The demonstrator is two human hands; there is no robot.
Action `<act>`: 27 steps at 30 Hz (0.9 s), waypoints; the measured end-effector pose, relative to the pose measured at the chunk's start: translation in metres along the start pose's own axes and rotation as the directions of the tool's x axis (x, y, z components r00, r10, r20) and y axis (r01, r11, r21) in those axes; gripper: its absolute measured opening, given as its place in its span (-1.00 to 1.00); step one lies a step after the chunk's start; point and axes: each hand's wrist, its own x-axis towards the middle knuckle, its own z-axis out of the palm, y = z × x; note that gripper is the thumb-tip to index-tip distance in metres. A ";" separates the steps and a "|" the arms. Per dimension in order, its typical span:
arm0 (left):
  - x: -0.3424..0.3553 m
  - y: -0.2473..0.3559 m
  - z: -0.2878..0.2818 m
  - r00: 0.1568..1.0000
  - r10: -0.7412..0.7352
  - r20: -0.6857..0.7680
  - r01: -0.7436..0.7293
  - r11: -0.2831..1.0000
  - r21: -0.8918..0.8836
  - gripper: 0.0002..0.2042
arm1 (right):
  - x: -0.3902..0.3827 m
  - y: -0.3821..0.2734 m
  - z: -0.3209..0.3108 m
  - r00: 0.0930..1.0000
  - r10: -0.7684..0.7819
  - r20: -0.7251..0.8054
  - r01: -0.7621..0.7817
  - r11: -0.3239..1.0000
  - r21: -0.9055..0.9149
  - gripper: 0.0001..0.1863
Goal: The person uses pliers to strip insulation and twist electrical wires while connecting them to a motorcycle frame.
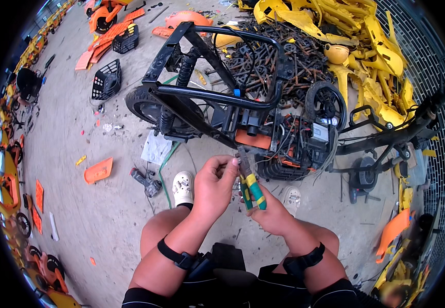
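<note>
In front of my knees, my right hand is closed round pliers with green and yellow handles, their jaws pointing away from me. My left hand is pinched beside the jaws, holding something small that I cannot make out. Just beyond both hands stands a stripped scooter frame of black tubing, with its rear wheel to the left. Exposed wires, a silver box and an orange panel show on its lower body.
A cordless drill lies left of my foot, near a green cable and a clear plastic bag. Black baskets and orange panels are scattered leftward. Rusty metal parts and yellow panels are heaped beyond the frame.
</note>
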 end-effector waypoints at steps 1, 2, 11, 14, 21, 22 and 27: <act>0.000 0.001 0.000 1.000 0.000 0.001 0.000 1.000 0.001 -0.80 | -0.003 0.006 -0.003 0.999 0.037 0.011 -0.037 0.999 0.018 -0.16; -0.001 0.000 -0.001 1.000 0.005 -0.005 -0.005 1.000 0.005 -0.80 | -0.005 -0.008 -0.002 0.997 0.073 0.029 -0.074 0.997 0.035 -0.16; -0.002 0.000 -0.005 0.999 -0.017 -0.028 0.019 0.998 0.063 -0.80 | -0.007 -0.015 0.003 0.999 0.032 -0.022 -0.035 0.992 -0.122 -0.18; -0.002 -0.003 -0.006 0.998 -0.021 -0.052 0.022 1.000 0.019 -0.81 | -0.006 -0.014 0.005 0.999 0.020 -0.030 -0.023 0.992 -0.125 -0.22; -0.001 -0.003 -0.006 0.999 -0.007 -0.040 0.009 0.999 0.049 -0.80 | -0.004 -0.018 0.007 0.994 0.052 -0.095 -0.068 0.983 -0.172 -0.37; -0.001 -0.003 -0.005 0.999 -0.008 -0.037 0.010 0.999 0.046 -0.80 | -0.004 -0.019 0.007 0.993 0.054 -0.105 -0.072 0.982 -0.174 -0.37; -0.001 -0.004 -0.005 0.999 -0.026 -0.033 0.029 0.997 0.066 -0.78 | -0.006 -0.028 0.005 0.985 0.106 -0.136 -0.130 0.973 -0.188 -0.37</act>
